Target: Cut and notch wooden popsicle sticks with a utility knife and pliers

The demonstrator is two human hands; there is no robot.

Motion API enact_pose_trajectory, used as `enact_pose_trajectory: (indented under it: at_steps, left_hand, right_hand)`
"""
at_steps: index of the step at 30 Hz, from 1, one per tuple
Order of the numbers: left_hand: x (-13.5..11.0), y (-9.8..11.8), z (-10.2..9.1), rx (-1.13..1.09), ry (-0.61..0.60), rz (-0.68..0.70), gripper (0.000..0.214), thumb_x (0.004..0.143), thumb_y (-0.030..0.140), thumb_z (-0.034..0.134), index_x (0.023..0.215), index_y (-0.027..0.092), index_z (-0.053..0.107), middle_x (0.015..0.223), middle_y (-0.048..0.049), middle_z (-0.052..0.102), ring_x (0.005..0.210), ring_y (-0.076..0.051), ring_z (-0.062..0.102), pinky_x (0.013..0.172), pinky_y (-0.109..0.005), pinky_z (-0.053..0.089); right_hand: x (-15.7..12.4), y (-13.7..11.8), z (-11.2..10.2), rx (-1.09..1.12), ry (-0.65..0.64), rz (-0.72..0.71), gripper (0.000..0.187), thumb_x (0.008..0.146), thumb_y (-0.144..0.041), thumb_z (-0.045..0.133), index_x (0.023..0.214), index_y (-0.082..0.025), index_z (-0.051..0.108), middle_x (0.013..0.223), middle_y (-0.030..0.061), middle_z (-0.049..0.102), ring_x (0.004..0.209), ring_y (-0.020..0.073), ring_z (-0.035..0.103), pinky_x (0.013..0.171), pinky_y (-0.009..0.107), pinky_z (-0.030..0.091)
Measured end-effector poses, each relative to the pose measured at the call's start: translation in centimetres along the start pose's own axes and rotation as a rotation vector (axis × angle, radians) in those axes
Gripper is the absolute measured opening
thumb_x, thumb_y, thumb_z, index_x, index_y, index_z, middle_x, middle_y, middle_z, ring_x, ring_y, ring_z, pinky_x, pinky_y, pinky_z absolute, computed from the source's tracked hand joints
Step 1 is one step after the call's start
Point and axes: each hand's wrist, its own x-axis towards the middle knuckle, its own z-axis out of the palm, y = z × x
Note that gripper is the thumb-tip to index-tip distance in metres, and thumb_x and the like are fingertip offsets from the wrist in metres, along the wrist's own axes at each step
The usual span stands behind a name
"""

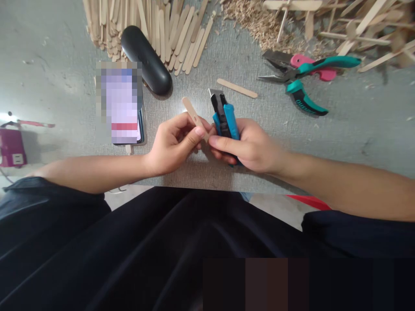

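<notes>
Between the thumb and fingers of my left hand point(177, 142) is a wooden craft stick point(191, 111), tilted with its rounded end pointing up and left. A small slot or mark shows near its middle. My right hand point(249, 144) is wrapped round a blue and black utility knife point(223, 116), its blade out and pointing away from me. The right thumb and fingertips also reach the lower end of the stick, where the two hands meet. Just beyond the knife, another craft stick point(237, 88) lies flat on the table.
Many craft sticks point(181, 34) are piled at the back, with wood shavings point(249, 21) and joined sticks point(363, 30) to the right. Teal-handled pliers point(301, 77) rest over a pink-handled tool point(327, 74). A black case point(145, 60) and a phone point(121, 106) lie left, a purple box point(12, 147) farther left.
</notes>
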Motion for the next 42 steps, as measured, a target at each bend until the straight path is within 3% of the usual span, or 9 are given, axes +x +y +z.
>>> enact_pose_trajectory:
  at_steps: [4, 7, 11, 14, 17, 30, 42]
  left_hand:
    - [-0.3, 0.5, 0.3, 0.028, 0.109, -0.132, 0.05, 0.111, 0.073, 0.082, 0.1, 0.025, 0.072, 0.087, -0.0013, 0.088, 0.057, -0.011, 0.078, 0.047, -0.02, 0.058]
    - [-0.6, 0.8, 0.4, 0.097, 0.127, -0.216, 0.059, 0.108, 0.082, 0.08, 0.101, 0.024, 0.072, 0.081, -0.0028, 0.087, 0.057, -0.014, 0.08, 0.048, -0.021, 0.06]
    - [-0.7, 1.2, 0.4, 0.144, 0.151, -0.238, 0.06, 0.109, 0.08, 0.08, 0.1, 0.021, 0.076, 0.078, -0.0036, 0.086, 0.057, -0.014, 0.08, 0.055, -0.023, 0.068]
    - [-0.6, 1.5, 0.4, 0.156, 0.154, -0.226, 0.057, 0.109, 0.076, 0.083, 0.098, 0.02, 0.078, 0.08, -0.0041, 0.087, 0.059, -0.014, 0.081, 0.055, -0.023, 0.068]
    - [-0.5, 1.7, 0.5, 0.167, 0.146, -0.187, 0.055, 0.111, 0.072, 0.084, 0.095, 0.02, 0.079, 0.08, -0.0044, 0.087, 0.059, -0.013, 0.081, 0.053, -0.022, 0.066]
    - [-0.7, 1.3, 0.0, 0.289, 0.111, -0.13, 0.043, 0.117, 0.057, 0.08, 0.094, 0.02, 0.08, 0.079, -0.0035, 0.086, 0.054, -0.011, 0.073, 0.047, -0.02, 0.056]
    - [-0.8, 1.5, 0.2, 0.276, 0.113, -0.096, 0.034, 0.115, 0.045, 0.082, 0.094, 0.019, 0.081, 0.079, -0.0036, 0.086, 0.053, -0.009, 0.071, 0.049, -0.018, 0.054]
  right_hand:
    - [0.1, 1.1, -1.0, -0.003, 0.059, -0.157, 0.036, 0.106, -0.049, 0.09, 0.123, -0.032, 0.062, 0.075, -0.0104, 0.071, 0.047, 0.0145, 0.061, 0.043, 0.029, 0.048]
    - [0.0, 1.1, -1.4, -0.065, 0.046, -0.203, 0.034, 0.112, -0.058, 0.082, 0.121, -0.031, 0.064, 0.081, -0.0066, 0.075, 0.057, 0.0171, 0.072, 0.047, 0.03, 0.055]
    - [-0.2, 0.4, -1.5, -0.161, 0.005, -0.168, 0.04, 0.111, -0.059, 0.086, 0.1, -0.026, 0.066, 0.072, -0.0033, 0.072, 0.059, 0.0158, 0.073, 0.052, 0.027, 0.057]
    - [-0.2, 0.1, -1.7, -0.133, -0.023, -0.09, 0.028, 0.112, -0.047, 0.085, 0.118, -0.027, 0.067, 0.075, -0.005, 0.076, 0.061, 0.017, 0.077, 0.052, 0.027, 0.058]
    - [-0.3, 0.4, -2.0, -0.08, -0.061, -0.016, 0.032, 0.111, -0.035, 0.081, 0.137, -0.027, 0.063, 0.087, -0.0045, 0.082, 0.064, 0.0193, 0.083, 0.048, 0.026, 0.059]
    - [-0.7, 0.2, -1.6, -0.068, -0.055, -0.005, 0.026, 0.107, -0.027, 0.079, 0.13, -0.027, 0.067, 0.082, -0.0062, 0.077, 0.054, 0.0166, 0.075, 0.045, 0.025, 0.057]
    - [-1.2, -0.3, -1.1, -0.079, -0.026, 0.027, 0.029, 0.109, -0.019, 0.071, 0.137, -0.025, 0.074, 0.083, -0.0053, 0.075, 0.053, 0.0146, 0.074, 0.044, 0.023, 0.054]
